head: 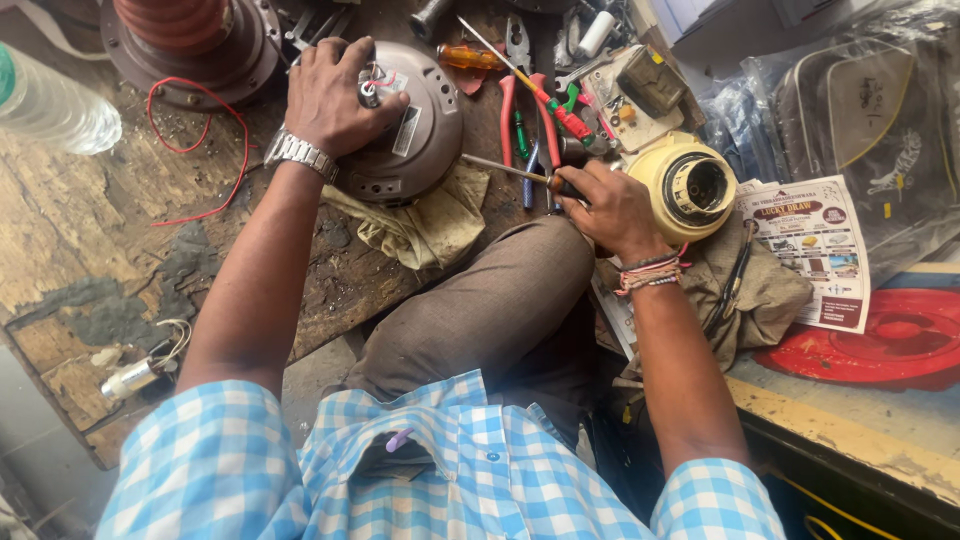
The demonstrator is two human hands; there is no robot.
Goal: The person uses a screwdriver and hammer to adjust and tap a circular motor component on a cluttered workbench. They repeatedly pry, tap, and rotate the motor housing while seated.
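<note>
My left hand (335,95) rests on top of a round grey motor housing (420,135), fingers curled over its wires, a metal watch on the wrist. My right hand (610,205) grips the handle of a screwdriver (500,167) whose shaft points left toward the housing's side. The housing sits on a dirty yellowish cloth (430,225) on the worn wooden bench (90,230). My bent knee in brown trousers lies between the arms.
Pliers, screwdrivers and small tools (530,90) lie scattered behind the housing. A cream round housing (690,185) sits by my right hand, a printed leaflet (820,250) and red disc (890,340) to the right. A plastic bottle (50,105), red wire (200,150) and capacitor (130,378) lie left.
</note>
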